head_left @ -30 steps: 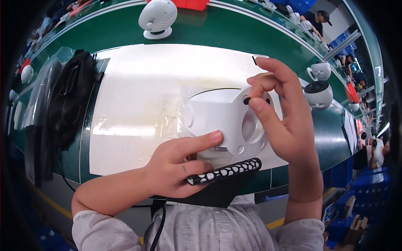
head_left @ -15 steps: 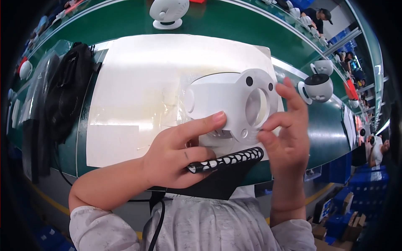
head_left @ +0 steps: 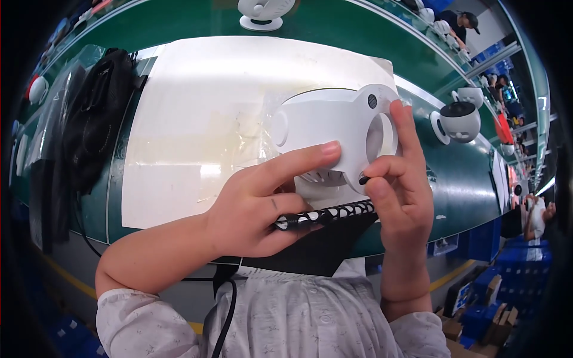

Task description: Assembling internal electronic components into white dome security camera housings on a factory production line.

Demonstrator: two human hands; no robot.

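A white rounded device lies on its side on the white board, its ring-shaped base tilted toward the right. One round dark pad sits on the upper part of that base. My left hand grips a patterned black sheet with white oval gaps, seen nearly edge-on, while its index finger rests against the device. At the base's lower rim, my right hand is closed in a pinch on a small black pad. Its raised fingers cover the base's right side.
A white board covers the green bench. On the left lie a black bag and clear plastic. White devices stand at the right and far edge. A black cable hangs before me. People work at the far right.
The black pad now shows between my right fingertips at the base's lower rim. The base appears more edge-on, and its second dark pad is hidden. The whole view has shifted slightly.
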